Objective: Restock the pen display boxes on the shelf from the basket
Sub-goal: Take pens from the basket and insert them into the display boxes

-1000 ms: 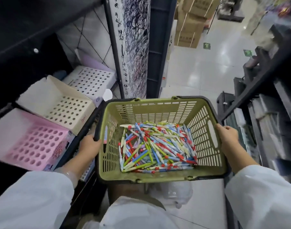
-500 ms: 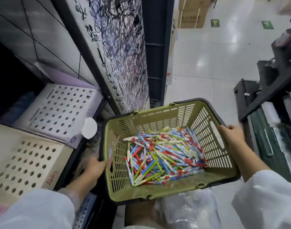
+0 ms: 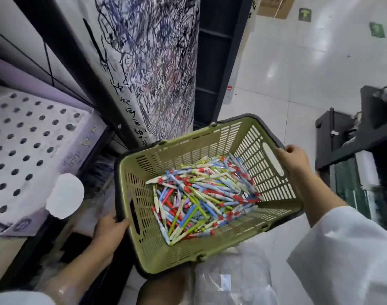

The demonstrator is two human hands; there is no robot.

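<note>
The basket [image 3: 212,137] is olive green with slotted walls and a dark rim, held out in front of the person and tilted, its left end lower than its right. The left hand [image 3: 109,227] grips the left end, thumb hooked over the rim beside the handle slot, fingers hidden under the outside wall. The right hand [image 3: 295,161] grips the right end at the rim, fingers curled over the outer edge next to the oval handle slot. Both arms wear white sleeves.

Inside the basket lies a loose heap of pens [image 3: 201,194], jumbled at all angles on the floor of the basket. Their barrels are white, blue, green and lilac, many with red caps or bands. The heap covers most of the bottom and reaches toward the far right corner; none stands upright.

To the left, on the shelf [image 3: 93,168], sits a lilac display box [image 3: 23,150] whose sloped top is a grid of round holes. All the holes in view look dark and hold no pens. A white round tag [image 3: 65,195] sits at its near corner. The basket is beside the box, not touching it.

Behind the basket rises a white panel [image 3: 153,69] covered in pen scribbles. Crumpled clear plastic [image 3: 234,280] lies below the basket's near edge, on the pale tiled floor [image 3: 298,73].
</note>
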